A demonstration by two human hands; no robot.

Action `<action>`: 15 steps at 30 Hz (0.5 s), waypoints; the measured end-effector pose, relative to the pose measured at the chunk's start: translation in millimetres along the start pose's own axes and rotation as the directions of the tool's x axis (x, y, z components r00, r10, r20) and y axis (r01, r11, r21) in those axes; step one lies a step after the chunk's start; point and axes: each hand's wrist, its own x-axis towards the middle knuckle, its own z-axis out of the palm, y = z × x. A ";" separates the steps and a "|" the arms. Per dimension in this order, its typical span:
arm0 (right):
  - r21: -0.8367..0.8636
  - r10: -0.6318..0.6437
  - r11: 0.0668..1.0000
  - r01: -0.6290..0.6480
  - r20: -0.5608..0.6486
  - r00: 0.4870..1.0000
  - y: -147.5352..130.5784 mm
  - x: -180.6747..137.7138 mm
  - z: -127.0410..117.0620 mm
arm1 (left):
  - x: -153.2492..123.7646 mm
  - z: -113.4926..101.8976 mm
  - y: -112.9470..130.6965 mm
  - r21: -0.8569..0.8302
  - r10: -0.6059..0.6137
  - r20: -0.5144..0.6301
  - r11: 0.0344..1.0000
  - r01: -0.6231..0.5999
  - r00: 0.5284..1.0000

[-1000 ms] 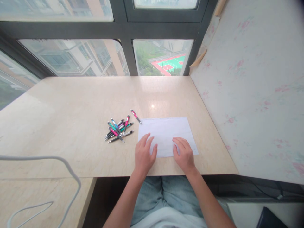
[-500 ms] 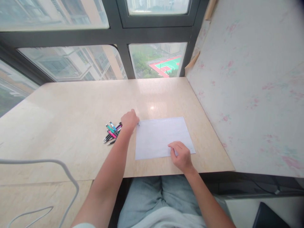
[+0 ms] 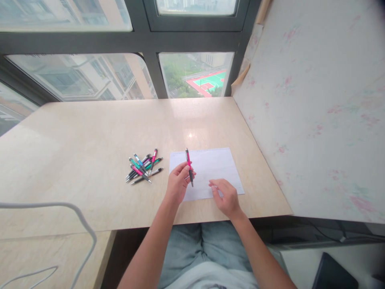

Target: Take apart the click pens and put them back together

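My left hand (image 3: 177,182) is closed on a pink pen (image 3: 189,166), holding it above the left part of a white sheet of paper (image 3: 216,166) on the beige table (image 3: 90,136). My right hand (image 3: 226,197) rests on the sheet's near edge with its fingers curled and nothing visible in them. A pile of several coloured pens (image 3: 142,166) lies on the table to the left of the sheet, a short way from my left hand.
A white cable (image 3: 60,208) loops over the table's near-left corner. A window (image 3: 192,72) runs along the far edge, and a pale flowered wall panel (image 3: 315,100) stands on the right. My lap shows below the table's near edge.
My left hand went from the sheet to the lone pink pen beside the pile, took hold of it and brought it back over the paper. My right hand stayed on the sheet.
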 end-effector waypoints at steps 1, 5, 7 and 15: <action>0.034 0.025 0.999 -0.026 0.012 1.000 -1.7 0.2 0.4 | -7.7 1.5 -9.3 -0.076 -0.017 -0.023 0.997 0.015 1.000; 0.408 0.307 0.866 -0.290 0.025 0.951 -13.5 9.1 5.4 | -22.3 8.4 -27.9 -0.198 -0.025 -0.024 0.980 0.020 0.999; 0.619 0.447 0.679 -0.395 0.078 0.891 -19.8 20.2 8.9 | -23.2 12.4 -28.6 -0.196 -0.006 -0.015 0.981 0.003 1.000; 0.838 0.563 0.374 -0.398 0.136 0.815 -9.1 55.4 22.2 | -15.7 6.9 -17.7 -0.052 0.041 0.022 0.998 -0.040 0.999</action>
